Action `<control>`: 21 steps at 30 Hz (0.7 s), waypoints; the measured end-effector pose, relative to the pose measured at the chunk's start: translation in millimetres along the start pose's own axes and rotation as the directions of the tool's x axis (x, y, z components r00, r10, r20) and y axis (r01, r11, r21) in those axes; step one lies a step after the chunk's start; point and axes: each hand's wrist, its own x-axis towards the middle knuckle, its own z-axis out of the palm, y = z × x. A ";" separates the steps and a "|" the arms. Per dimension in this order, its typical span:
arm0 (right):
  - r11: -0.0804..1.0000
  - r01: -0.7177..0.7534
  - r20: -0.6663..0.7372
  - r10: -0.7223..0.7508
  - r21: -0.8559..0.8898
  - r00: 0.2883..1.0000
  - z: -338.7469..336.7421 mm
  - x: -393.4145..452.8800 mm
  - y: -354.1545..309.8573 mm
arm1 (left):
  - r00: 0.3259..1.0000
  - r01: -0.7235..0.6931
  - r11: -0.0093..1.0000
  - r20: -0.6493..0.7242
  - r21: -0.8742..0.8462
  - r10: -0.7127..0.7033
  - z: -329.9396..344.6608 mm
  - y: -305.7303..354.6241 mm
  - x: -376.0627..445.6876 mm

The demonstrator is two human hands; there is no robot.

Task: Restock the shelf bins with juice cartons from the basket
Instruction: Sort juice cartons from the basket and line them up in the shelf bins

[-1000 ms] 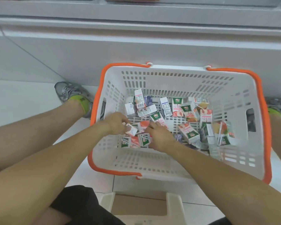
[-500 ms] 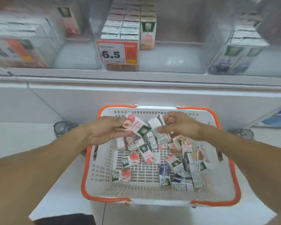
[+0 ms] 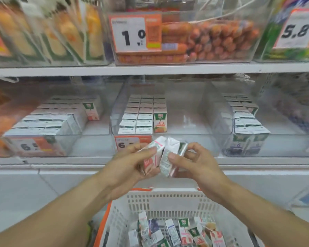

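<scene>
My left hand point(image 3: 130, 166) grips a small juice carton with red print point(image 3: 151, 158). My right hand point(image 3: 194, 163) holds white-and-green juice cartons point(image 3: 169, 157) pressed against it. Both hands are raised in front of the middle clear shelf bin point(image 3: 185, 122), whose left side holds rows of orange-labelled cartons point(image 3: 143, 114) while its right side is bare. Below, the white basket with orange rim point(image 3: 168, 198) holds several loose cartons point(image 3: 177, 230).
A left bin point(image 3: 48, 122) and a right bin point(image 3: 246, 122) hold more cartons. Price tags point(image 3: 130, 142) hang on the bin fronts. The upper shelf point(image 3: 150, 68) carries bins of sausages point(image 3: 212, 40) and other packs. White floor lies around the basket.
My hands lifted cartons out of the basket and rose to the middle bin's front. The view tilted up from the basket to the shelves.
</scene>
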 end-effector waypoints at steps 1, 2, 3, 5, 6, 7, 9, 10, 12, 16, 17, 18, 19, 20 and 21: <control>1.000 -0.008 -0.023 0.007 -0.019 1.000 2.8 1.8 -1.5 | 0.997 0.007 1.000 -0.083 0.006 -0.006 3.1 -2.2 5.7; 0.999 -0.022 -0.053 0.020 -0.041 0.998 3.2 4.0 -3.4 | 0.991 0.017 1.000 -0.131 0.003 -0.017 6.0 -3.9 10.8; 0.997 -0.040 -0.082 0.035 -0.065 0.996 2.4 6.0 -6.5 | 0.987 0.031 1.000 -0.157 -0.002 -0.031 8.8 -3.7 14.4; 0.989 -0.072 -0.116 0.058 -0.126 0.992 -1.2 9.7 -13.5 | 0.980 0.057 0.998 -0.188 -0.026 -0.061 14.1 -0.3 18.8; 0.985 -0.082 -0.121 0.063 -0.155 0.991 -2.3 10.2 -17.6 | 0.977 0.057 0.998 -0.202 -0.029 -0.062 15.7 0.7 20.4; 0.981 -0.088 -0.119 0.067 -0.174 0.991 -3.4 10.3 -20.7 | 0.975 0.054 0.998 -0.212 -0.028 -0.058 16.7 0.5 22.1; 0.979 -0.087 -0.101 0.070 -0.182 0.992 -4.7 8.0 -24.7 | 0.977 0.049 0.999 -0.207 -0.024 -0.053 16.9 -1.8 25.1; 0.980 -0.082 -0.084 0.068 -0.180 0.994 -5.1 5.8 -26.1 | 0.978 0.050 0.998 -0.200 -0.031 -0.055 17.4 -2.7 26.1; 0.985 -0.068 -0.033 0.063 -0.160 0.997 -7.8 0.8 -29.3 | 0.983 0.036 0.996 -0.178 -0.086 -0.051 19.2 -3.4 26.9; 0.989 -0.117 0.104 0.107 0.093 0.989 -18.0 -5.5 -41.7 | 0.994 -0.028 0.985 -0.113 -0.171 0.008 24.4 -2.7 24.6; 0.986 -0.121 0.133 0.106 0.114 0.985 -21.1 -6.0 -43.9 | 0.994 -0.044 0.984 -0.103 -0.173 0.027 25.0 -2.1 23.3; 0.989 -0.110 0.145 0.094 0.103 0.985 -24.1 -6.2 -45.5 | 0.994 -0.061 0.984 -0.100 -0.168 0.044 25.5 -1.6 22.2; 0.992 -0.091 0.141 0.078 0.091 0.987 -26.9 -6.2 -46.2 | 0.993 -0.075 0.985 -0.100 -0.158 0.060 25.0 -1.5 21.4; 0.993 -0.072 0.121 0.060 0.092 0.991 -28.9 -5.9 -46.6 | 0.992 -0.085 0.986 -0.100 -0.145 0.071 24.2 -1.6 20.5; 0.992 -0.056 0.098 0.046 0.109 0.994 -30.7 -5.5 -46.1 | 0.992 -0.097 0.986 -0.099 -0.133 0.084 23.2 -2.2 20.1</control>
